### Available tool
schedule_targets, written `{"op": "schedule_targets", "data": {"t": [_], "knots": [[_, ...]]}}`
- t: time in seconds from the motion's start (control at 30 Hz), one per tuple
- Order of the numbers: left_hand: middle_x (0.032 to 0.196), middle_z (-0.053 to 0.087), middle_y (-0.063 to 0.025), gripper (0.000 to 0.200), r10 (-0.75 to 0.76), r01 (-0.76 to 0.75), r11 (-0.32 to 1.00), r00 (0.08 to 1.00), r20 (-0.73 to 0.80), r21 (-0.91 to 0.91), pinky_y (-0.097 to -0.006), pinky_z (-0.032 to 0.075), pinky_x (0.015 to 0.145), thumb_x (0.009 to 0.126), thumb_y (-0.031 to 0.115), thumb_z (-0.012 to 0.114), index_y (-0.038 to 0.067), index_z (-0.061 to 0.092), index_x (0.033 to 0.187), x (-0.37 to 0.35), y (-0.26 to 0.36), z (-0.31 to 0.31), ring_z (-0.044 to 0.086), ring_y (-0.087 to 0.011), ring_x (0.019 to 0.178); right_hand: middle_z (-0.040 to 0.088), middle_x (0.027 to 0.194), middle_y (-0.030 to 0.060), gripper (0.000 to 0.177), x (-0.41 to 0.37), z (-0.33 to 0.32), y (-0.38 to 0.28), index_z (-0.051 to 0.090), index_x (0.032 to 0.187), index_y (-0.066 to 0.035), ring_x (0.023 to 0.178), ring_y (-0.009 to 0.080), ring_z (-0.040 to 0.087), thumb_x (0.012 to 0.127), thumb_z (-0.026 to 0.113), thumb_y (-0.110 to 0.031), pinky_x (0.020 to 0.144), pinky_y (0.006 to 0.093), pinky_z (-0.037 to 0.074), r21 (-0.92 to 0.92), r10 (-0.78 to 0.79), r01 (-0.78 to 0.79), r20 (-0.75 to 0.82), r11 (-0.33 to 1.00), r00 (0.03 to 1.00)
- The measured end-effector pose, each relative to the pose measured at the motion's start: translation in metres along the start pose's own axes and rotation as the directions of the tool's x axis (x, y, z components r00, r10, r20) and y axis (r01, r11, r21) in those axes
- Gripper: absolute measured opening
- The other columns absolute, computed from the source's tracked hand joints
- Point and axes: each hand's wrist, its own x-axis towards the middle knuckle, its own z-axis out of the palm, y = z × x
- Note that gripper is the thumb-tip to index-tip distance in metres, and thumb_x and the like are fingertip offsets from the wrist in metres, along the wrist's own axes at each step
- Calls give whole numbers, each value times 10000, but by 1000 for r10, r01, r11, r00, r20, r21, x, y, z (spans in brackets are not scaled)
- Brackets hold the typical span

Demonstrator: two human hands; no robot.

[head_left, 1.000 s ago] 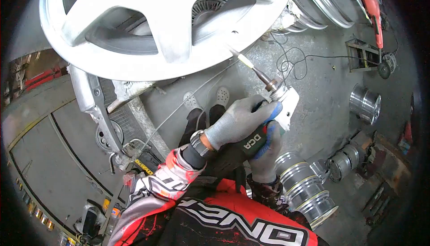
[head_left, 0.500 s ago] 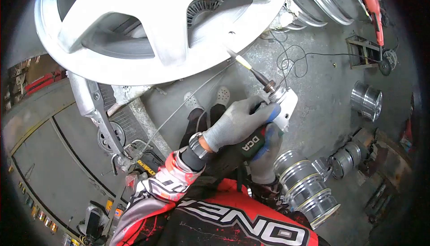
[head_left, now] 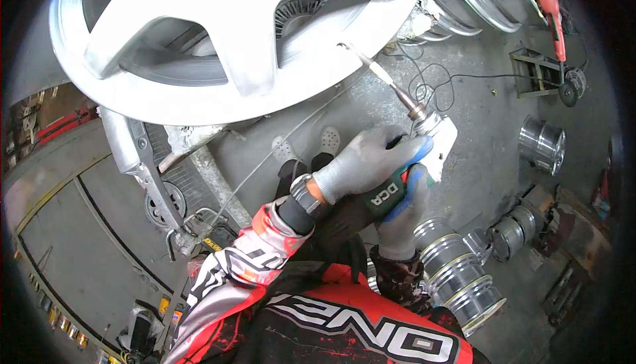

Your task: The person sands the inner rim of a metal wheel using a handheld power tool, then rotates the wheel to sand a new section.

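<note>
In the head view, both gloved hands grip a green power grinder (head_left: pixel 386 196) marked DCA, with a white head and a long, narrow rotary bit (head_left: pixel 379 72) on its spindle. My left hand (head_left: pixel 371 160) is closed around the neck, thumb towards the white head. Closed around the body from the other side is my right hand (head_left: pixel 404 215); part of its grip is hidden. The bit's tip reaches a small hole in the outer rim of a silver wheel (head_left: pixel 258 76), apparently touching its edge.
A metal stand (head_left: pixel 159 192) is under the wheel's left side. Stacked chrome rims (head_left: pixel 457 271) lie at the lower right, and another rim (head_left: pixel 542 144) sits farther right. A red tool (head_left: pixel 546 6) hangs at the upper right. A black cable (head_left: pixel 477 76) loops nearby.
Both hands have moved up and right with the grinder. The bit's tip has gone from just below the small hole to the hole itself.
</note>
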Motion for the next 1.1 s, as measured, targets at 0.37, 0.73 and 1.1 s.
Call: {"op": "schedule_targets", "data": {"t": [0.37,0.73,1.1], "knots": [[1143,720,-162,565,-117,115,993,990,-81,-29,-343,497,956,1020,448,591,-36,641,1306,-60,-22,-5,658,-210,1075,668,1154,98,371,-34,26,-37,598,1291,39,1017,169,664,1006,639,-195,860,334,565,712,464,-444,186,544,866],[886,658,-194,446,251,-240,964,963,-97,113,-423,524,749,1032,466,587,39,674,1126,-37,-31,-1,672,-320,818,625,1255,126,454,-28,13,-14,558,1344,11,1128,216,643,1035,584,-322,939,379,546,574,355,-397,189,716,915],[874,649,-173,395,199,-174,976,955,-219,130,-398,519,742,1033,408,614,35,672,1152,-83,-40,-5,659,-324,792,635,1240,100,428,-53,27,-39,545,1369,-12,1065,182,654,988,641,-182,861,350,565,665,445,-535,323,521,835]]}}
